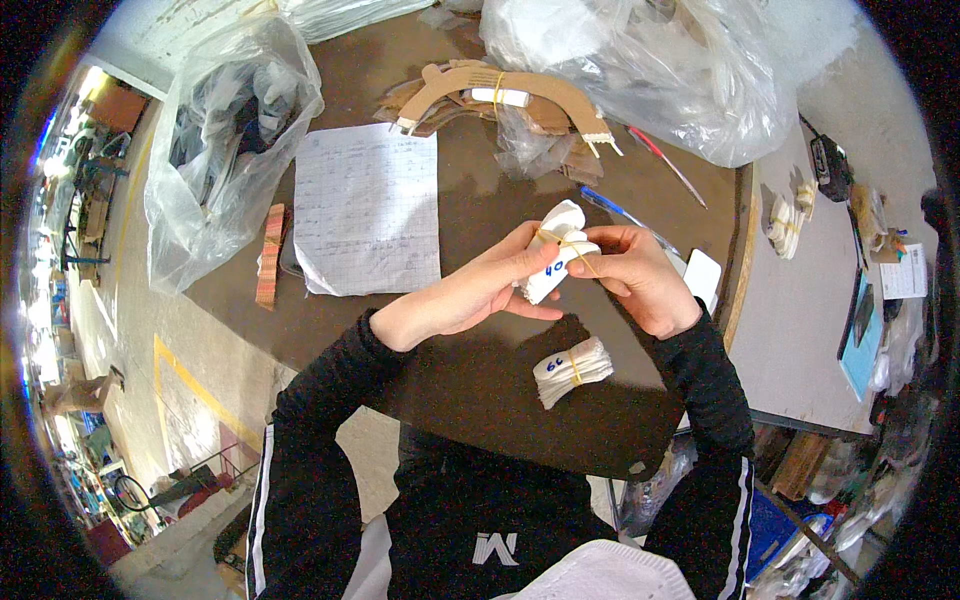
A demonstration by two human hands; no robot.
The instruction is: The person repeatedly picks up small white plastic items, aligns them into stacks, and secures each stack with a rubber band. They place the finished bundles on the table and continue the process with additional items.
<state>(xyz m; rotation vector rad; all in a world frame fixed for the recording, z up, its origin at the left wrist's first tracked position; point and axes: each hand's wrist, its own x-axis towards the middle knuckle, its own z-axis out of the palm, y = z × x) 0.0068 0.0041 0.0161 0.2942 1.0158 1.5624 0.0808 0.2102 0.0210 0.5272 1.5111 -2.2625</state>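
Head view: you hold a soft white bundle of thin stacked pieces above the middle of the brown desk, your left hand clenched around its body to steady it while your right hand pinches a yellow rubber band stretched around it. A second banded bundle lies flat near the desk's front edge, set aside from your hands. Farther back, a handwritten gridded paper sheet lies flat, curved cardboard pieces sit near the far edge, and crinkled clear plastic bags slump at the far corners.
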